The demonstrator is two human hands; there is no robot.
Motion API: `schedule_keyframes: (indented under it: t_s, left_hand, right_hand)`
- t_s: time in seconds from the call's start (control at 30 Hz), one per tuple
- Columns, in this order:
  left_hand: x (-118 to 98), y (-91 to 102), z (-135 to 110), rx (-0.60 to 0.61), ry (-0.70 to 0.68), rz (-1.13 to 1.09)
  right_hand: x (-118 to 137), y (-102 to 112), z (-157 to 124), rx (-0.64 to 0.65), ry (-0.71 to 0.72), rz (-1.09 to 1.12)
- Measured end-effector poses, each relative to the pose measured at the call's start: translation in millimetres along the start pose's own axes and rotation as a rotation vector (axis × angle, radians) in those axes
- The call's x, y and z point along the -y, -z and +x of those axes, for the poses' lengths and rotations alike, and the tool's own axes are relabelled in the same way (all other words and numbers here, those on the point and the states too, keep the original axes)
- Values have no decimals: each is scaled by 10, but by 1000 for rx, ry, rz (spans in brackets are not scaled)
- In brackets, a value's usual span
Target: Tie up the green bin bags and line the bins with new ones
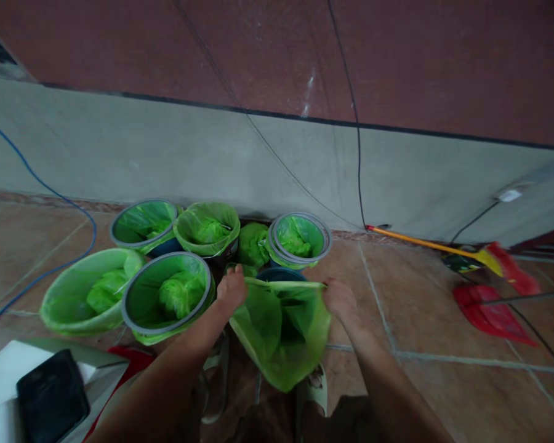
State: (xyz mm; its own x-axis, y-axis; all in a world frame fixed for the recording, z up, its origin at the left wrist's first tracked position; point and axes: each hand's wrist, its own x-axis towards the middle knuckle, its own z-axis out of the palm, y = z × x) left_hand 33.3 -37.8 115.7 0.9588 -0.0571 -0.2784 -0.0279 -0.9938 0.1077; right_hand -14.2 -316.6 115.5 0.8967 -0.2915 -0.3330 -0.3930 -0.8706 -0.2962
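Green bin liner (281,332) was held stretched open between left hand (231,288) and right hand (340,299), each pinching its rim, directly over the blue bin (277,274), so its mouth spanned the opening.

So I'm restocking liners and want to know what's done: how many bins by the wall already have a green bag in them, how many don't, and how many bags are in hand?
Round bins lined with green plastic bags: 5
Dark blue unlined bin: 1
Loose green plastic bag, stretched open between left hand and right hand: 1
Total: 7
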Motion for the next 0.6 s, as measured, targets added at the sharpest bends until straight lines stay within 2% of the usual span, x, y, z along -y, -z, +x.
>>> schedule_keyframes:
  t_s: [0.1,0.27,0.33,0.47,0.6]
  left_hand:
    - [-34,-53,-29,77,13,-47]
    - [-48,-63,-54,-16,-95,47]
    - [-64,-58,-35,-17,-139,26]
    - [-122,-78,20,8,-133,-89]
    - [-89,-124,143,132,-98,-391]
  right_hand:
    - [42,-43,-54,21,28,-50]
    - [151,-35,-143,10,-87,-140]
    - [224,-79,-165,-16,-24,-151]
    - [281,-250,-134,-58,199,-118]
    - [130,-423,43,29,224,26]
